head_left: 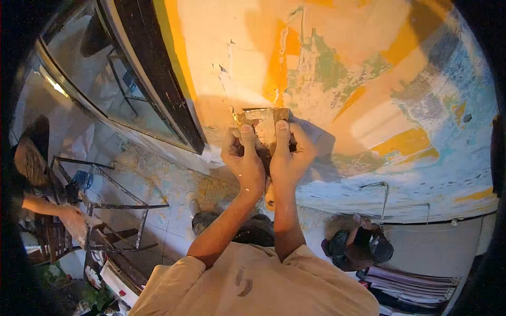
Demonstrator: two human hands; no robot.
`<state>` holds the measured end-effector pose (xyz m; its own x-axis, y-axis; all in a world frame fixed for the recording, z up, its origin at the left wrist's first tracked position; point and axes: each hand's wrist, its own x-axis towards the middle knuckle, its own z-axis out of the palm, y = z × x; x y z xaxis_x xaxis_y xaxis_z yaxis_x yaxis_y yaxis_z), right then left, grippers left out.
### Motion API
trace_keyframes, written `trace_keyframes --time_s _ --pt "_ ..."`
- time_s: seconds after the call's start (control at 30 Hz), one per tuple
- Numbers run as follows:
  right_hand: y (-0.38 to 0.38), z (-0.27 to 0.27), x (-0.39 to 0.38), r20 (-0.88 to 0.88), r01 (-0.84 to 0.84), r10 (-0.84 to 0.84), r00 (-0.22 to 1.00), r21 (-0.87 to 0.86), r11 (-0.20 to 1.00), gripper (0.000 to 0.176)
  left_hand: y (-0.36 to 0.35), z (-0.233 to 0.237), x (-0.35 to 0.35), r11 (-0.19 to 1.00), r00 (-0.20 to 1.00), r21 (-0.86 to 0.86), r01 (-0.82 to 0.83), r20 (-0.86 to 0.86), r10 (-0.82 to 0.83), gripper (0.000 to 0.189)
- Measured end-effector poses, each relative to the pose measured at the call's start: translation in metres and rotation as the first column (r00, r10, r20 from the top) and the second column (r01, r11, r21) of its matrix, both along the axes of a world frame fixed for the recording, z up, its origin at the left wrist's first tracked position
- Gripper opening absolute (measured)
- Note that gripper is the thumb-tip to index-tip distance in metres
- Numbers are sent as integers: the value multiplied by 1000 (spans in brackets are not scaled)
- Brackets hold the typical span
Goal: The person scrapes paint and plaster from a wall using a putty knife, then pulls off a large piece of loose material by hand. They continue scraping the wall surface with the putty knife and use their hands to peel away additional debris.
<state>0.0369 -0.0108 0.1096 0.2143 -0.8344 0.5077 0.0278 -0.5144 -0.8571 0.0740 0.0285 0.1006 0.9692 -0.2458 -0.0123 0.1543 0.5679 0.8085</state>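
Observation:
Both of my hands grip a wide scraper [266, 131], its blade smeared with old plaster and its top edge right at the wall [316, 68]. My left hand [246, 158] is closed on the left side of the blade, thumb flat on the face. On the right side, my right hand [289, 155] pinches it the same way. The rounded end of the scraper's wooden handle [270, 196] shows between my wrists. Around the blade the wall is patchy: cream, orange and green paint, with cracks and chipped spots above.
A dark-framed glass door or window [163, 73] borders the wall at left. Below it stands a metal frame [118, 205], with another person's arm [47, 206] near it. Debris [174, 181] litters the floor. A person in a cap [363, 242] is at lower right, near bent pipes [386, 197].

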Motion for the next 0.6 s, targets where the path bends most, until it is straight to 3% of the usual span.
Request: trace_keyframes --time_s 0.2,0.4,0.47,0.6 --pt "-4 -3 -3 -28 -14 14 1000 -15 1000 18 -3 -22 5 999 989 10 -42 143 41 23" --pt "-3 8 9 49 -10 14 999 -70 998 19 -3 3 6 999 997 -25 -24 67 26 25" --pt "-4 15 7 -37 -5 2 999 -66 998 25 -7 6 11 999 990 -45 -31 136 37 28" --pt "-6 66 27 5 -25 27 1000 -181 983 28 -15 37 38 990 946 -115 -83 302 115 33"
